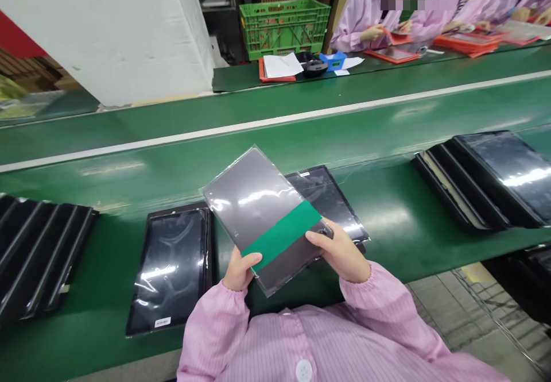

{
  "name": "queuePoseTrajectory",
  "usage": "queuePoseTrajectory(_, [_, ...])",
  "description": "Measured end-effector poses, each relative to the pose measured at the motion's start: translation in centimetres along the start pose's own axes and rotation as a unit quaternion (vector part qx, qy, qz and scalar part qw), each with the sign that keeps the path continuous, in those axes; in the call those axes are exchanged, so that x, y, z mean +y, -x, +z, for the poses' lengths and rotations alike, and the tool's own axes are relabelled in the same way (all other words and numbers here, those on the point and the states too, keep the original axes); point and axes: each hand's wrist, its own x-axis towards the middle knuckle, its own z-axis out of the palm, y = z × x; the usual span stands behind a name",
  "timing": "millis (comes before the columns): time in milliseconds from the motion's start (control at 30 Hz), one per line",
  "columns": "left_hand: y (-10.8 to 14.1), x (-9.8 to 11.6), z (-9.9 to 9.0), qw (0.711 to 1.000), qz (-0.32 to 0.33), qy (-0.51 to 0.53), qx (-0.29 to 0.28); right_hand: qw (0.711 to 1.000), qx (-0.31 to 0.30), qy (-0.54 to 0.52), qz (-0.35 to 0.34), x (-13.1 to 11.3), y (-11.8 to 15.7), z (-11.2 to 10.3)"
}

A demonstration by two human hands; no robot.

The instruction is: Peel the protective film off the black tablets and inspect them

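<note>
Both hands hold one tablet (258,198), its grey back facing me, in clear film with a green band across it. My left hand (239,268) grips its lower left edge, thumb on the green band. Gripping the right edge beside the camera bump is my right hand (342,249), thumb on top. Under and behind it lies a second tablet (333,198), dark screen up, partly covered. To the left of my left hand, a film-wrapped tablet (170,267) with a small white label rests screen up on the green work surface (387,267).
Leaning rows of dark tablets lie at the far left (38,255) and right (486,181). A pale rail (275,123) crosses behind. Beyond it are a green crate (284,26), papers (282,65), a blue tray (333,60), and co-workers in pink sleeves handling orange-edged items (467,42).
</note>
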Motion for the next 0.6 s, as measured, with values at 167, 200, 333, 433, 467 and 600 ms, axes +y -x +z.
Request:
queuePoseTrajectory(167, [-0.5,0.9,2.0,0.995,-0.009,-0.070,-0.065,0.996,0.036,0.073,-0.041,-1.5,0.5,0.0])
queuePoseTrajectory(200, [-0.6,1.0,2.3,0.994,-0.006,-0.078,-0.081,0.986,0.051,0.133,-0.083,-2.1,0.9,0.3])
queuePoseTrajectory(333, [0.4,1.6,2.8,0.992,0.045,-0.047,-0.111,0.908,0.007,0.351,-0.229,-2.8,2.7,2.4])
queuePoseTrajectory(433, [1.9,2.2,2.3,0.995,0.056,0.003,-0.078,0.860,-0.180,0.400,-0.261,-1.4,3.2,4.0])
queuePoseTrajectory(467, [2.3,2.4,2.0,0.998,0.052,0.005,-0.029,0.845,-0.261,0.393,-0.253,-0.8,3.1,4.2])
queuePoseTrajectory(600, [2.7,2.9,0.4,0.989,0.008,-0.022,0.146,0.855,-0.341,0.347,-0.180,1.1,2.3,3.3])
